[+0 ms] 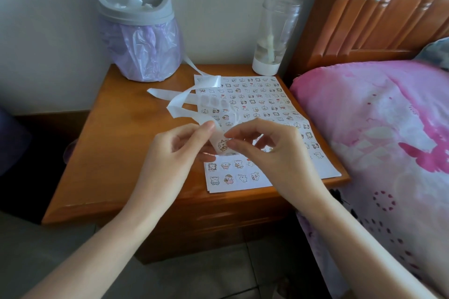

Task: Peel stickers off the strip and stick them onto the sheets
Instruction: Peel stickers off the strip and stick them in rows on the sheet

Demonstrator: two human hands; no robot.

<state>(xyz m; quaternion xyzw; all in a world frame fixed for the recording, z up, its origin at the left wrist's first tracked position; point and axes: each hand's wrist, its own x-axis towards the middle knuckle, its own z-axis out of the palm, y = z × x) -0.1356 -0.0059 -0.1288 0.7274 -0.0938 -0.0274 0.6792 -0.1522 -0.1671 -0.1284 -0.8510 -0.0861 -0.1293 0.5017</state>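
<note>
Sticker strip [176, 102] — held up in both hands over the sheets [272, 104].
On the wooden desk [116, 153] the sheets lie flat, filled with rows of cartoon stickers; the left hand [175, 150] pinches the strip's lower end, and the right hand [267, 150] pinches at one sticker [222, 145] on it — thumb and forefinger together.

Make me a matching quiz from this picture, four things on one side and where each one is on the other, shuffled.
1 bin
2 bottle
3 strip
4 sheet

A lying flat on the nightstand
B back left corner, purple liner
C held by the left hand and right hand
D back right corner, by the headboard

Pairs: 1-B, 2-D, 3-C, 4-A
</note>
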